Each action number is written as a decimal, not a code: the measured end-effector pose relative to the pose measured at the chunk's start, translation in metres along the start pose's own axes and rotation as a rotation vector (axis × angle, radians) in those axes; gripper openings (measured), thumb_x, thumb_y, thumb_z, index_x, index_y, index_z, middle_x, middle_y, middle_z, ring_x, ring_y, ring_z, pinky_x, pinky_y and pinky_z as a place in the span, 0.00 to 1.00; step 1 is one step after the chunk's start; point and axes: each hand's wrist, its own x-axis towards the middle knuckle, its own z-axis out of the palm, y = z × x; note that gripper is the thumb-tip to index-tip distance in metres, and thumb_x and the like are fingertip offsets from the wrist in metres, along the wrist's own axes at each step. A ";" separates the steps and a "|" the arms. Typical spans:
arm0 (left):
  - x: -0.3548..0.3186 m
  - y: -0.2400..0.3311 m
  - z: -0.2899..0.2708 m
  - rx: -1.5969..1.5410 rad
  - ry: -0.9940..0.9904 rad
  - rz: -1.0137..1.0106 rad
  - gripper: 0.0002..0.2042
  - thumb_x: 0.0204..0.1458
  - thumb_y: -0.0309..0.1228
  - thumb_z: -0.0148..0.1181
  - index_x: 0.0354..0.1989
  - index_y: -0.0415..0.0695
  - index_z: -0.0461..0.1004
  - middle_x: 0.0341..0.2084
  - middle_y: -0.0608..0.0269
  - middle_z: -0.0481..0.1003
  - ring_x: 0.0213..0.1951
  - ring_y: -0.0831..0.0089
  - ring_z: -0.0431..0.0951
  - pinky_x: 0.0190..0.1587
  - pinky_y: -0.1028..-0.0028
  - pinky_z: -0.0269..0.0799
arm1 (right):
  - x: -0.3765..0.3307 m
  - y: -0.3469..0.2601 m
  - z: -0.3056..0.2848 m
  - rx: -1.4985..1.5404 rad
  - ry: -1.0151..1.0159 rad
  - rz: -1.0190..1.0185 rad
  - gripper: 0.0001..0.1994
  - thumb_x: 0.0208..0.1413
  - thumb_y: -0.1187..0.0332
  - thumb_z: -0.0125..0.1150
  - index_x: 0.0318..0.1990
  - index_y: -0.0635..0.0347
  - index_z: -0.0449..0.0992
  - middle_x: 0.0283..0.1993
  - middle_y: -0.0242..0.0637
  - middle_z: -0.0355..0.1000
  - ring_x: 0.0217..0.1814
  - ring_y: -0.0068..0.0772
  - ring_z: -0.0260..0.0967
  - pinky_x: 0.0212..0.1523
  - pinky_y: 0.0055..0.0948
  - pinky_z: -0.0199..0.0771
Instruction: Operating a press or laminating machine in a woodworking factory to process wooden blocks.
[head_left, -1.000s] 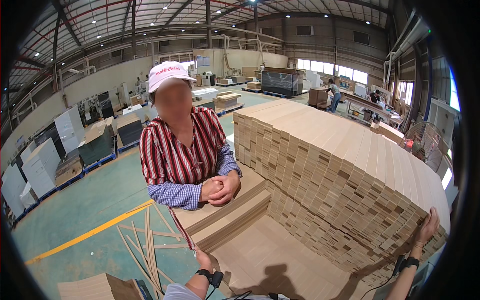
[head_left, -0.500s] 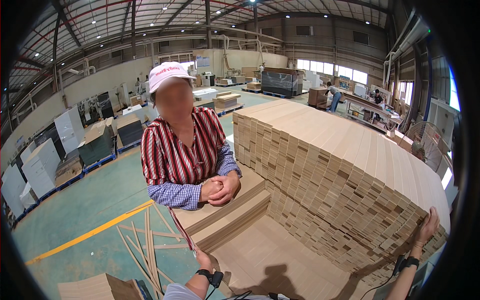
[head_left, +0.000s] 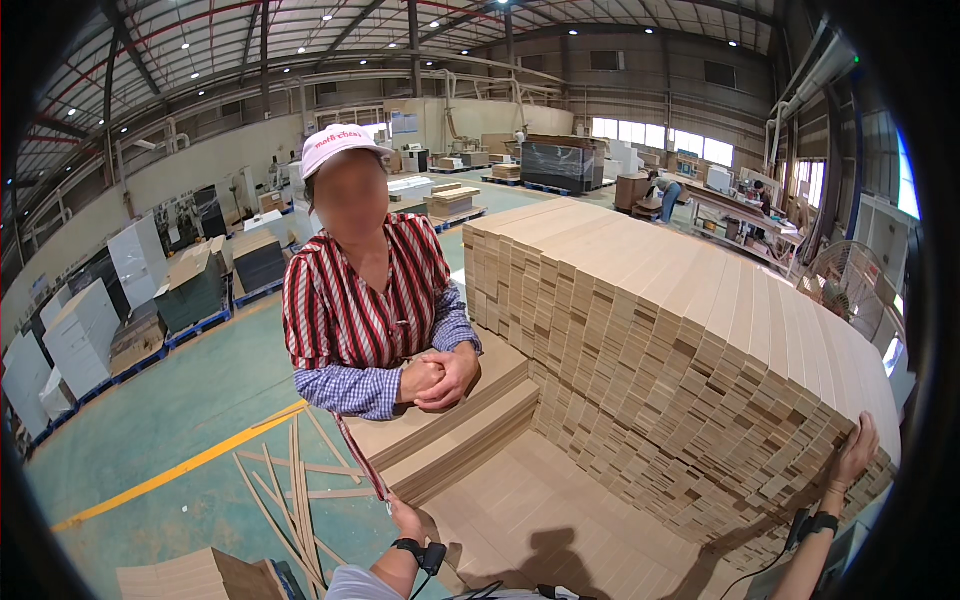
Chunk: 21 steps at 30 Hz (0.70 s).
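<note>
- The person's left hand (head_left: 405, 516) is at the near left corner of a low, stepped stack of flat, light-brown boards (head_left: 455, 432); its fingers are partly hidden, so I cannot tell whether it grasps anything.
- A narrow red-and-white striped strip (head_left: 360, 455) runs along the left side of that stack, its near end beside the left hand.
- The right hand (head_left: 856, 452) is unclenched, its fingers laid against the upper edge of a tall, block-shaped stack of pale tan wooden strips (head_left: 640, 365), at the near right end.
- The tall stack fills the right side of the scene, running from near right toward the far middle; its strip ends face left in tight, uneven columns, and its top is smooth.
- The low stack stands left of the tall one. Between the two hands lies a flat, light-brown board surface (head_left: 500, 490), with a dark shadow across its near part.
- Beyond the low stack, a co-worker in a striped red, white and black top (head_left: 370, 295) and pale pink cap (head_left: 340, 148) leans on it with clasped hands (head_left: 440, 380).
- To the left, long, thin tan strips (head_left: 296, 460) lie crossed on the green floor (head_left: 225, 395), close to a yellow painted line (head_left: 180, 480).
- At far right, a round metal fan (head_left: 843, 283) stands behind the tall stack.
</note>
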 end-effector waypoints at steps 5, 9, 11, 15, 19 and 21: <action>-0.021 0.016 0.003 0.005 0.027 0.022 0.33 0.52 0.53 0.32 0.50 0.31 0.60 0.49 0.45 0.62 0.51 0.54 0.61 0.53 0.68 0.54 | -0.001 0.001 0.001 0.006 -0.008 0.001 0.15 0.57 0.64 0.38 0.44 0.62 0.67 0.47 0.42 0.65 0.50 0.43 0.58 0.51 0.35 0.55; -0.022 0.017 0.002 0.035 0.032 0.002 0.33 0.52 0.53 0.32 0.50 0.31 0.60 0.50 0.45 0.62 0.51 0.55 0.61 0.53 0.68 0.54 | 0.000 0.002 0.002 -0.001 0.000 0.000 0.15 0.57 0.63 0.38 0.44 0.62 0.67 0.47 0.42 0.65 0.50 0.43 0.58 0.51 0.35 0.54; -0.019 0.014 0.002 0.033 0.021 0.008 0.33 0.53 0.53 0.32 0.50 0.31 0.60 0.49 0.45 0.62 0.51 0.55 0.61 0.53 0.68 0.54 | 0.000 0.003 0.003 0.001 -0.001 0.000 0.15 0.58 0.63 0.38 0.44 0.62 0.67 0.47 0.42 0.65 0.50 0.43 0.58 0.51 0.35 0.54; -0.009 0.007 -0.003 0.018 -0.068 0.003 0.34 0.51 0.56 0.32 0.54 0.35 0.56 0.52 0.50 0.58 0.53 0.59 0.58 0.53 0.68 0.53 | 0.000 0.004 0.003 0.000 -0.002 -0.004 0.15 0.58 0.63 0.38 0.44 0.62 0.67 0.47 0.42 0.64 0.50 0.42 0.58 0.51 0.35 0.54; -0.013 0.008 0.003 0.011 -0.070 0.010 0.34 0.52 0.55 0.32 0.54 0.36 0.55 0.53 0.51 0.58 0.53 0.60 0.58 0.53 0.68 0.53 | 0.000 0.002 0.003 -0.004 0.003 -0.008 0.15 0.58 0.63 0.38 0.44 0.62 0.66 0.47 0.42 0.64 0.50 0.42 0.58 0.51 0.35 0.54; -0.015 0.008 0.004 -0.004 -0.010 0.051 0.33 0.53 0.54 0.31 0.51 0.32 0.59 0.50 0.47 0.62 0.51 0.56 0.61 0.53 0.69 0.54 | -0.001 0.003 0.004 -0.001 0.007 -0.007 0.15 0.58 0.63 0.38 0.44 0.62 0.66 0.47 0.42 0.64 0.50 0.42 0.58 0.51 0.35 0.54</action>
